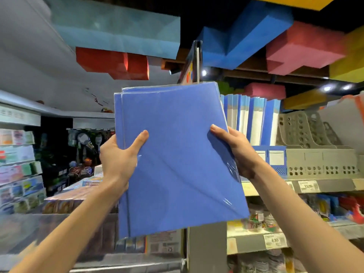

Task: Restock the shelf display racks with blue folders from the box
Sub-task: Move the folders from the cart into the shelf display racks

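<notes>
We hold the folders (177,154) raised before the shelf (325,186). Left hand (116,154) and right hand (234,152) each grip 1 side edge, thumb on front, fingers curled behind. Stack not yet in the rack (275,160); placement remains. Box not in view.

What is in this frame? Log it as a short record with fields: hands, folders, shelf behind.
held item: stack of flat blue folders in clear plastic wrap, raised upright in front of the shelving
left hand: grips the stack's left edge, thumb on the front
right hand: grips the stack's right edge, thumb on the front
behind stack: upright blue-and-white file boxes on the grey metal shelf
beside those: grey perforated plastic magazine racks, same shelf
</notes>
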Tool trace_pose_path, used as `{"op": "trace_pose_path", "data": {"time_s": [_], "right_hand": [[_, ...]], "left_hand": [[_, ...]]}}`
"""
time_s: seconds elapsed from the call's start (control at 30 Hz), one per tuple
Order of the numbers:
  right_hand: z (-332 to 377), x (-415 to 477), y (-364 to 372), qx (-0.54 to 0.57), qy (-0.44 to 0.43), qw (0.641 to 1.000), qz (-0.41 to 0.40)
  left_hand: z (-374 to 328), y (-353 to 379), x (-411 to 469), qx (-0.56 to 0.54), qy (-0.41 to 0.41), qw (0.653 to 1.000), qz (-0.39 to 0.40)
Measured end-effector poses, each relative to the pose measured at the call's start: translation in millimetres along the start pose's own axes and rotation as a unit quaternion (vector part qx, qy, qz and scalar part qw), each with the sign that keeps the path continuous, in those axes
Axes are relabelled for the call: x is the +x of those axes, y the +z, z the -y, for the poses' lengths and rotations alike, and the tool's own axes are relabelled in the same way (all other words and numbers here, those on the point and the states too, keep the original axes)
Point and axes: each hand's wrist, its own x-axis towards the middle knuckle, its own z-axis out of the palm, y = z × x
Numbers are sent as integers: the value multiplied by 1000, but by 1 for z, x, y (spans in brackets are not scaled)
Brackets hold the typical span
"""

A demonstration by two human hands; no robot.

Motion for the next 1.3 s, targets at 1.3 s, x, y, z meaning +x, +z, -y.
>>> {"op": "trace_pose_path", "data": {"time_s": [1.3], "right_hand": [[15,128,-288,135,-20,986,93]], "left_hand": [[-13,273,-31,125,118,981,-88]]}}
